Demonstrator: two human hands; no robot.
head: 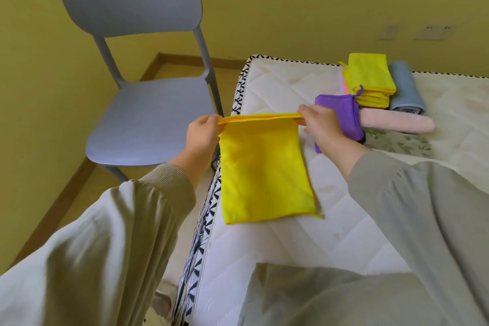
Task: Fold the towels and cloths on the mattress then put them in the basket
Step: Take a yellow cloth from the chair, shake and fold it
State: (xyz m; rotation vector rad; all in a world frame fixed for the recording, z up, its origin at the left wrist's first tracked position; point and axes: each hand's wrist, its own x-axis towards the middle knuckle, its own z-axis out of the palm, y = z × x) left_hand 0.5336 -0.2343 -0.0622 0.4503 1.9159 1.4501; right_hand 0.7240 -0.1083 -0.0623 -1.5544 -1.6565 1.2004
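- Cloth in hand: one bright yellow rectangular cloth [264,172], its top edge showing doubled layers.
- Where it is: the top edge is lifted and pulled level between the two hands. The lower end lies flat on the white quilted mattress [277,241], just beside the mattress's left border.
- Long axis: runs from the near bottom edge up and away toward the far wall. The short top edge runs left to right.
- Left hand [202,132]: fingers and thumb closed in a pinch on the top left corner.
- Right hand [320,124]: fingers and thumb closed in a pinch on the top right corner.
- Folded stack: yellow folded cloths [370,79] piled at the far side of the mattress. There are several layers, exact count cannot be told.
- Purple: one purple folded cloth [341,111], partly behind the right hand and touching the stack's near side.
- Rolls: two. One pale pink rolled towel [402,124] lies left to right. One blue-grey rolled towel [406,87] lies beside the stack, pointing away.
- Flat piece: one leaf-patterned cloth [397,144] just in front of the pink roll.
- Off the mattress: one grey-blue plastic chair [148,114] on the floor to the left, close to the mattress corner.
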